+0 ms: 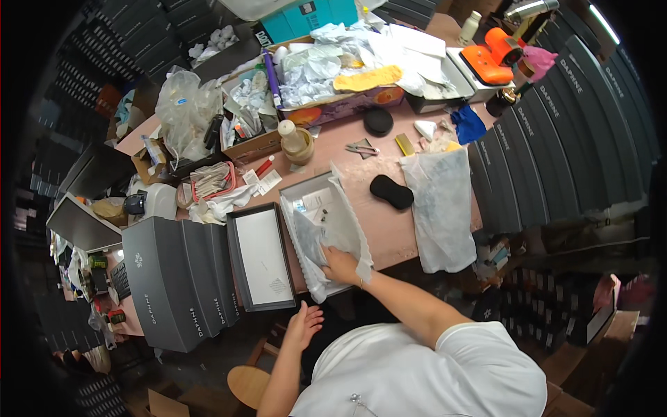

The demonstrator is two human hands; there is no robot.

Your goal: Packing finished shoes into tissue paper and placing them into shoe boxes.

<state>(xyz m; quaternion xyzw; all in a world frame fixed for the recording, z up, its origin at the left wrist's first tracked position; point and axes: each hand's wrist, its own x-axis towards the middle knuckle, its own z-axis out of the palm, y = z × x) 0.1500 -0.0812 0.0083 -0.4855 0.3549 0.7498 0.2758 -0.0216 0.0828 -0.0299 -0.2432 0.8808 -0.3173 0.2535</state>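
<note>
The right hand [340, 265], grip unclear, touches white paper [347, 233] in a box [297, 188]; the left hand [303, 327] spreads loosely.

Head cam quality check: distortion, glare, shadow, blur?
Head view, distortion: dark grey boxes at right bend, black vignette around the rim; head view, glare: tube light at upper right blown out white; head view, shadow: murky below the pink table; head view, blur: left hand and right hand look fairly sharp.

The right hand [339, 265] reaches forward; the left hand [303, 326] hovers with fingers [315, 320] spread.
</note>
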